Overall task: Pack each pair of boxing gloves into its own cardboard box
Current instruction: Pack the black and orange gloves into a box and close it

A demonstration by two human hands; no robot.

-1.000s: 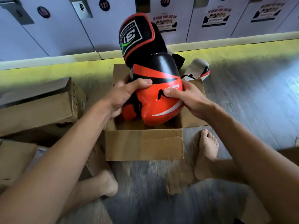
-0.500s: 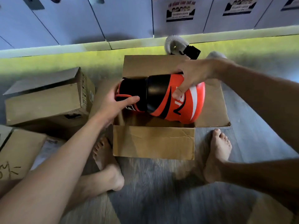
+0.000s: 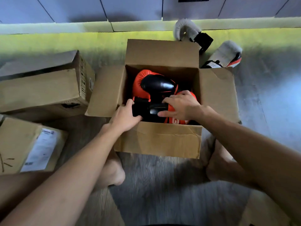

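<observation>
An open cardboard box (image 3: 158,141) stands on the floor between my feet, flaps spread. Inside it lie two orange and black boxing gloves. One glove (image 3: 153,84) rests at the back left of the box. The second glove (image 3: 156,111) lies along the near side, black cuff to the left. My left hand (image 3: 126,116) grips that cuff, and my right hand (image 3: 182,105) presses on top of its orange body. Two white gloves, one (image 3: 185,29) and another (image 3: 226,53), lie on the floor behind the box.
A closed cardboard box (image 3: 42,90) lies to the left, and another box with a white label (image 3: 24,144) sits nearer at the far left. Lockers (image 3: 130,7) line the wall beyond a yellow-lit floor strip. My bare feet flank the open box.
The second orange glove, held upright above the box a second ago, was turned sideways and lowered; now it lies inside the box beside the first, both hands still on it.
</observation>
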